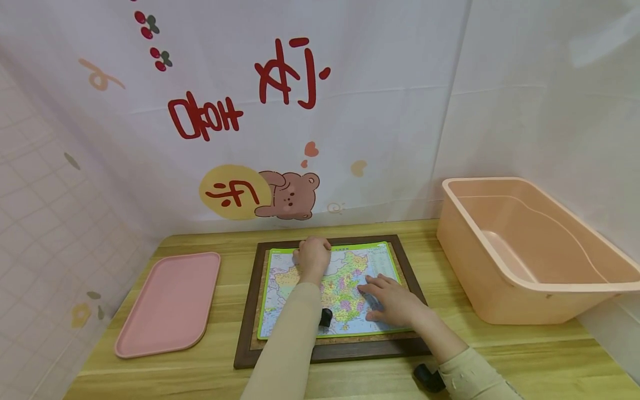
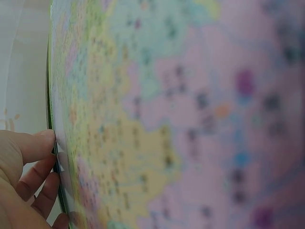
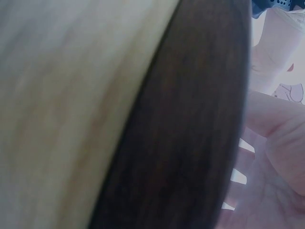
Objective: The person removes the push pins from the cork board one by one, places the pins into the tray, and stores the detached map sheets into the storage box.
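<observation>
A colourful map sheet with a green border (image 1: 287, 278) lies on a cork board in a dark wooden frame (image 1: 245, 328). My left hand (image 1: 314, 256) is at the map's top edge with its fingers bent. In the left wrist view, the thumb and fingertips of the left hand (image 2: 33, 176) meet at the edge of the map (image 2: 143, 143), which they appear to pinch. My right hand (image 1: 392, 300) rests on the map's right part, fingers spread. The right wrist view shows that hand (image 3: 267, 167) beyond the dark frame (image 3: 181, 119), its fingertips hidden.
A pink tray (image 1: 170, 305) lies on the wooden table (image 1: 210, 378) to the left. To the right stands a deep peach-coloured basin (image 1: 480, 266). Behind the table hangs a white cloth (image 1: 380, 111) with a bear print and red characters.
</observation>
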Motion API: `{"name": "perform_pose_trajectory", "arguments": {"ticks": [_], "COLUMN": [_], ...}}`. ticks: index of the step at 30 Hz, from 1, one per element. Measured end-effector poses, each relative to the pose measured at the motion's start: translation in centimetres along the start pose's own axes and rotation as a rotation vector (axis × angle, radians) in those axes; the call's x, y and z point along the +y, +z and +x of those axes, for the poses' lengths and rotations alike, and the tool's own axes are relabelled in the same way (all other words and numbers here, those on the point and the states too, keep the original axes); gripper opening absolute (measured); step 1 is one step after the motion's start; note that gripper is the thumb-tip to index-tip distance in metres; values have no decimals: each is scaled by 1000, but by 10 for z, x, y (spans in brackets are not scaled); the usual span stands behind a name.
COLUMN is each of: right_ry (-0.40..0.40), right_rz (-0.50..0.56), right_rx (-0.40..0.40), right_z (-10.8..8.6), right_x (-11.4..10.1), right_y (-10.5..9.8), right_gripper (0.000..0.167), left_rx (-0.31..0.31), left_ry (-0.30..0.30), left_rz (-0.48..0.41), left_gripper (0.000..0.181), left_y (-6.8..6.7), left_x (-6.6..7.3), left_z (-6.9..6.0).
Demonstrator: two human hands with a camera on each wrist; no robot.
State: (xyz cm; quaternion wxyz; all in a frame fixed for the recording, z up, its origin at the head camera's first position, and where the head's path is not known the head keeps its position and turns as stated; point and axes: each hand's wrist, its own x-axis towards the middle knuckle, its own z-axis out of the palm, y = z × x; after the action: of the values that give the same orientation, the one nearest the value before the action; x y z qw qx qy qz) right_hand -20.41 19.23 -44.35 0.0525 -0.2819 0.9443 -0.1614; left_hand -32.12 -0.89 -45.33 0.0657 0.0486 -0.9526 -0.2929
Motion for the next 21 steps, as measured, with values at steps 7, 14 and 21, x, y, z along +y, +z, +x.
{"name": "perform_pose_trajectory", "arguments": {"ticks": [7, 14, 21], "right_ry": [-3, 7, -12], "right_rz": [-5, 3, 0], "right_rx": [6, 0, 2], "right_z": [0, 0, 0], "right_x": [-1, 0, 0], "right_y": [0, -1, 0], "right_gripper": [64, 63, 63], "left_rx": [-2, 4, 0], "left_ry": [-4, 0, -5], "left_rz": [5, -3, 9], "left_gripper": [11, 13, 15], "left_y": [1, 2, 2], "left_x": [0, 0, -1], "left_z": [1, 1, 2]}}
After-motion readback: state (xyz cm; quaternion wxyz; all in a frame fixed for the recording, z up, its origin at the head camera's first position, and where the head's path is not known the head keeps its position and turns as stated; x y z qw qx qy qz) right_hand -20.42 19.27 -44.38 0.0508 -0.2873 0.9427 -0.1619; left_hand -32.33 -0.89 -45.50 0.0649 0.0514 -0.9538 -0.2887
